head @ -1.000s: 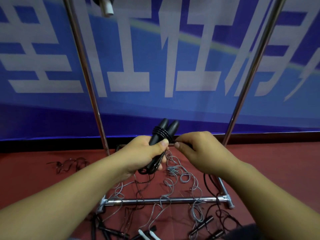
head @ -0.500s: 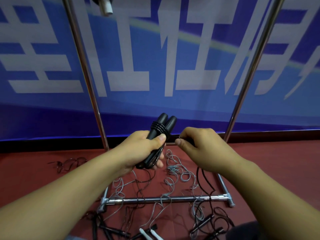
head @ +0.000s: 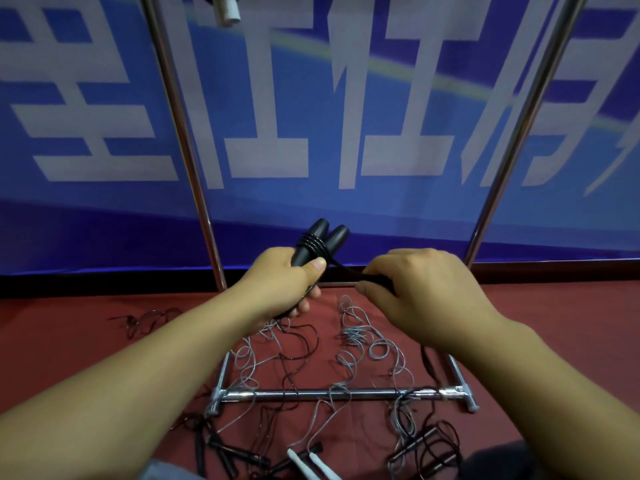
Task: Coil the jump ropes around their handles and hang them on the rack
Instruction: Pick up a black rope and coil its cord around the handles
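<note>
My left hand (head: pixel 280 282) gripped a pair of black handles (head: pixel 317 242) held side by side, fingers curled round their lower part and my thumb pressed flat against them just under several turns of black rope (head: pixel 346 270) already wound around both. The rounded handle tops stuck up and tilted to the right, above my fist, in front of the blue banner (head: pixel 104 220) with its large white characters. From the wound turns the rope ran taut to the right into my right hand (head: pixel 426 292), whose fingers were curled down and pinching it; past that hand the same black cord hung toward the floor near the right side bar of the rack's base.

The rack (head: pixel 322 394) stood before me on the red floor (head: pixel 62 334), its two chrome uprights rising on either side of my hands and its base bars forming a frame below. Loose grey ropes (head: pixel 360 341) and thin black ones lay tangled inside that frame and draped over its front crossbar. More black handles (head: pixel 419 445) lay on the floor beyond the front right corner of the base, others beyond the front left corner, and a pair of white handles (head: pixel 308 464) lay near the bottom middle. A small black tangle (head: pixel 145 318) sat well apart to the left of the rack. At the top left, a white-tipped handle (head: pixel 228 10) hung beside the left upright.
</note>
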The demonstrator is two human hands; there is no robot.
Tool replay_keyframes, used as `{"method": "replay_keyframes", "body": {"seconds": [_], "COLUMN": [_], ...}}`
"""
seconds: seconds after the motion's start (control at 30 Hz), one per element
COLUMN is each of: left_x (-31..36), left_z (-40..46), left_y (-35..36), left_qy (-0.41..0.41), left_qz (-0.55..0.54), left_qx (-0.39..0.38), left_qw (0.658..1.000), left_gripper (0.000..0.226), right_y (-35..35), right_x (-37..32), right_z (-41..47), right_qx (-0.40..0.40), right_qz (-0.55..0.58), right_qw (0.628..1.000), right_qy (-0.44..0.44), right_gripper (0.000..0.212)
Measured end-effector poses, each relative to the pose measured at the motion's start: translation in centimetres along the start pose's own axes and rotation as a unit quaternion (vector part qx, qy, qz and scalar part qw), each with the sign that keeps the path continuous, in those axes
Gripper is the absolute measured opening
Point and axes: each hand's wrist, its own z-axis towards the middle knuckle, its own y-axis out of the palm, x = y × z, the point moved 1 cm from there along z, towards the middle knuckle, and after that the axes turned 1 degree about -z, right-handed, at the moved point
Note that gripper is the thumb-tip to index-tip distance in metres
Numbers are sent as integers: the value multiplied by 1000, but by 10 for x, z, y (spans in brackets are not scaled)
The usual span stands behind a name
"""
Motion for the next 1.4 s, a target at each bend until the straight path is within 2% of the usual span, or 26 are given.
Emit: {"method": "replay_keyframes", "body": {"seconds": [0.13, 0.33, 0.6, 0.73, 1.0, 1.2, 1.3, 1.4], "left_x": [-4, -7, -6, -4, -9, -8, -10, -9], "left_z": [4, -1, -15, -21, -26, -27, -26, -26], "left_y": [-7, 0, 8, 10, 14, 15, 15, 14], "left_qy": [-19, -33, 10, 20, 6, 11, 33, 47], "left_qz": [40, 117, 147, 152, 157, 171, 208, 231], "left_qx": [-12, -86, -245, -303, -338, -327, -305, -316], "left_qw": [999, 989, 958, 941, 928, 929, 929, 919], "left_gripper": [23, 27, 23, 20, 21, 20, 18, 17], "right_y": [-1, -4, -4, 0, 10, 9, 7, 5], "right_x": [2, 4, 6, 7, 4, 3, 1, 3], "right_z": [-4, -6, -6, -6, -4, -2, -2, -3], "right_qx": [23, 59, 112, 75, -14, -19, -45, -72], "right_qz": [47, 49, 45, 58, 140, 211, 248, 291], "right_qw": [998, 997, 991, 995, 990, 976, 965, 949], "right_qy": [30, -27, -53, -19, 21, 48, 67, 93], "right_gripper": [23, 12, 15, 12, 7, 7, 8, 9]}}
